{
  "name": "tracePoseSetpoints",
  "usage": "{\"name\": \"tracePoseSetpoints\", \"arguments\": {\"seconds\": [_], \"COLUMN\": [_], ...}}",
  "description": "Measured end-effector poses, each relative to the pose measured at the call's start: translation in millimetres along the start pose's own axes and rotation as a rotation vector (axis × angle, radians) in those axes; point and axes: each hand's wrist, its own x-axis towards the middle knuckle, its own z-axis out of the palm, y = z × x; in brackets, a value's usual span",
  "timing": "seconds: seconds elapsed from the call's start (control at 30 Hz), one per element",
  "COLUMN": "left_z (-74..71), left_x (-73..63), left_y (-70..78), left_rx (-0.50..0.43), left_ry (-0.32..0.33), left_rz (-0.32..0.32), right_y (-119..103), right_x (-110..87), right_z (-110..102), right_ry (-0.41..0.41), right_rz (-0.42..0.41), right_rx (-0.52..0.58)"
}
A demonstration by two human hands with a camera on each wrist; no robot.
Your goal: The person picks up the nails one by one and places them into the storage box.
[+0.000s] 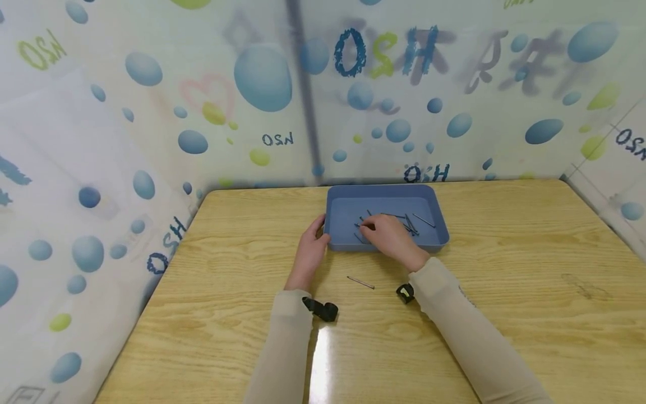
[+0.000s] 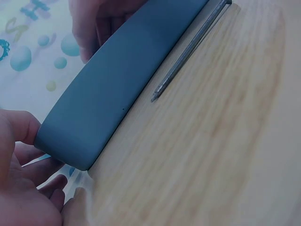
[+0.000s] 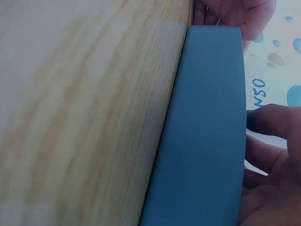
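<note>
A shallow blue tray (image 1: 383, 191) stands at the far side of the wooden table, with several dark nails (image 1: 424, 220) lying loose inside. At its near left corner my left hand (image 1: 309, 252) holds the wall, thumb by the corner and fingers along the side. My right hand (image 1: 391, 237) reaches over the front wall, its bent fingers down among the nails at the tray's left half. The wall hides those fingertips in the right wrist view, so whether they pinch a nail is unclear. One single nail (image 1: 360, 282) lies on the table before the tray, nearer in the left wrist view (image 2: 190, 49).
The wooden table (image 1: 504, 235) backs onto a printed curtain (image 1: 398, 101) with blue and green drops. Another curtain side (image 1: 101, 224) runs along the table's left. Black wrist camera mounts (image 1: 323, 310) sit at both cuffs.
</note>
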Motion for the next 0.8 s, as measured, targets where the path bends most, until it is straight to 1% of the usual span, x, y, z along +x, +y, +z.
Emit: {"name": "tracePoseSetpoints", "arguments": {"seconds": [0.2,0.43,0.5,0.6,0.73,0.8], "left_z": [-0.5,-1.9,-3.0,-4.5,-5.3,-5.2], "left_x": [-1.0,-1.3,-2.2,-6.9,-13.8,-13.9], "left_y": [-0.9,-0.5,2.9,13.2,25.9,26.4], "left_rx": [0.007,0.004,-0.003,-0.023,-0.033,-0.034], "left_ry": [-0.004,-0.012,-0.021,-0.034,-0.043,-0.044], "left_rz": [-0.006,-0.008,-0.016,-0.034,-0.042,-0.039], "right_y": [1,0,0,0,1,1], "right_x": [1.1,1.9,2.1,2.2,2.0,2.0], "right_z": [0,1,1,2,2,1], "right_ry": [-0.041,-0.056,-0.059,-0.068,-0.081,-0.096], "right_rz": [0.053,0.046,0.051,0.055,0.071,0.072], "right_rx": [0.021,0.037,0.038,0.039,0.039,0.034]}}
